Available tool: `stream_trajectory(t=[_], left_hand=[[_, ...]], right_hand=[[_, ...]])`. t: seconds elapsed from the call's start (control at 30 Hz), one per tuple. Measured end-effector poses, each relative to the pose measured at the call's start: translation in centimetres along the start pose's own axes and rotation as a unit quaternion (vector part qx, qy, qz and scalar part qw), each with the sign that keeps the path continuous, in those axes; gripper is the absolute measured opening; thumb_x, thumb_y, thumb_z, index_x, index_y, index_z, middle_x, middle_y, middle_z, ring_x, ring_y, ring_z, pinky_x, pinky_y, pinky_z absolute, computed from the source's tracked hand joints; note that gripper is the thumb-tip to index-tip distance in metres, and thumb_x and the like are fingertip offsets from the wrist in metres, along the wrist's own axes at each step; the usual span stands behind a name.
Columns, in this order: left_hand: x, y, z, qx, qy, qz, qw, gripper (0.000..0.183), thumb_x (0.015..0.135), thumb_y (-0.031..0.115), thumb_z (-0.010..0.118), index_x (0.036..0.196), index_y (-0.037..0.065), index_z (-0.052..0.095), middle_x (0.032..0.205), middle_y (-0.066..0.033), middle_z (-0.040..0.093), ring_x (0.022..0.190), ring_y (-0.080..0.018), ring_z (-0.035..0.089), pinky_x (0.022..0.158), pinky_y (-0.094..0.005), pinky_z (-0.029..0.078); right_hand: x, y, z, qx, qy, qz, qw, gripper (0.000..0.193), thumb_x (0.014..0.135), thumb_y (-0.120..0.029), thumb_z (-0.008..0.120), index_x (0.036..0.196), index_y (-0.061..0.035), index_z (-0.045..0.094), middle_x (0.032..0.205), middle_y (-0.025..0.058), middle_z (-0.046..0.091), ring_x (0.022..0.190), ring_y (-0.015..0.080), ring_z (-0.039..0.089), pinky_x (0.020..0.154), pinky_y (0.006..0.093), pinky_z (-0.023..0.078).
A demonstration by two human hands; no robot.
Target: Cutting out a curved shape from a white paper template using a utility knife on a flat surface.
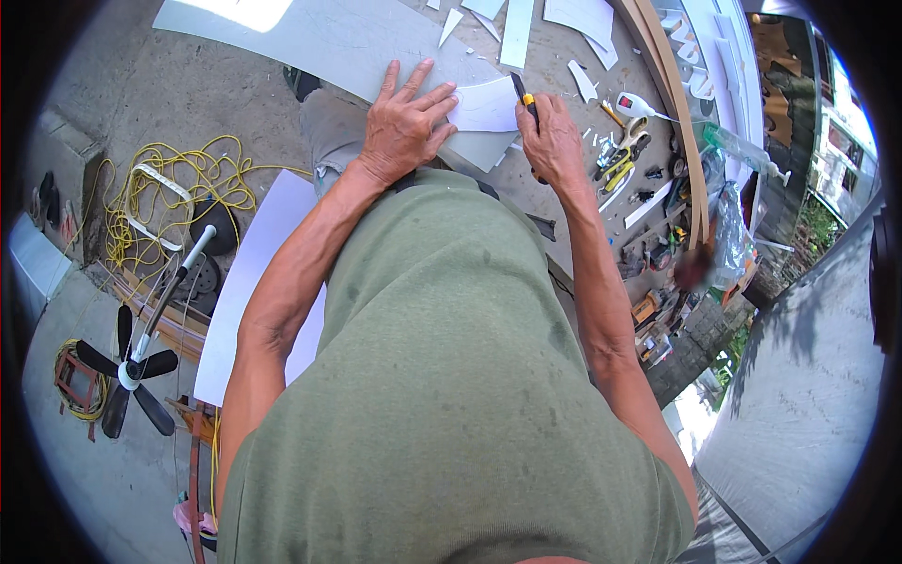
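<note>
My left hand (406, 127) lies with fingers spread, pressing on a white sheet piece (487, 105) with a curved edge. This piece rests on a large pale grey board (329, 42) at the front of the workbench. My right hand (552, 146) is closed round a yellow and black utility knife (528, 100). The knife's tip is at the right edge of the white piece; whether it touches is too small to tell.
White offcuts (516, 33) lie beyond my hands. Scissors (639, 136), a white corded device (632, 105) and a curved brown strip (672, 85) are to the right. At left are a tangled yellow cord (230, 193), a black-bladed fan (129, 374) and a white sheet (246, 301).
</note>
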State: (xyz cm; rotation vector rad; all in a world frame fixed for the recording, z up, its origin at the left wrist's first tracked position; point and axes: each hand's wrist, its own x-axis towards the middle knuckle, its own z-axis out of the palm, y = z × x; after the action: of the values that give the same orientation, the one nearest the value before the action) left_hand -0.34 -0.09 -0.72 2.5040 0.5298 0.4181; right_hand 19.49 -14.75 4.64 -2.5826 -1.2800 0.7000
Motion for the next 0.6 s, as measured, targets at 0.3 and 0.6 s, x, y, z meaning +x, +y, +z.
stream_trajectory(t=[0.3, 0.6], left_hand=[[0.8, -1.4, -0.7, -0.017, 0.01, 0.012, 1.0, 0.04, 0.083, 0.024, 0.082, 0.121, 0.015, 0.075, 0.136, -0.0012, 0.069, 0.143, -0.0285, 0.048, 0.123, -0.0525, 0.031], [-0.2, -1.5, -1.1, 0.02, 0.129, -0.065, 0.989, 0.039, 0.081, 0.02, 0.083, 0.118, 0.009, 0.075, 0.126, -0.0106, 0.072, 0.121, -0.0283, 0.065, 0.107, -0.0459, 0.048]], right_hand=[[0.2, -1.8, 0.9, -0.015, 0.072, -0.032, 0.997, 0.032, 0.101, -0.033, 0.06, 0.114, -0.003, 0.063, 0.127, 0.0177, 0.064, 0.114, 0.0376, 0.06, 0.095, 0.048, 0.049], [0.0, -2.5, 2.1, -0.016, 0.106, -0.053, 0.993, 0.032, 0.098, -0.028, 0.062, 0.106, 0.0024, 0.062, 0.119, 0.0206, 0.062, 0.108, 0.0426, 0.062, 0.09, 0.0503, 0.052]])
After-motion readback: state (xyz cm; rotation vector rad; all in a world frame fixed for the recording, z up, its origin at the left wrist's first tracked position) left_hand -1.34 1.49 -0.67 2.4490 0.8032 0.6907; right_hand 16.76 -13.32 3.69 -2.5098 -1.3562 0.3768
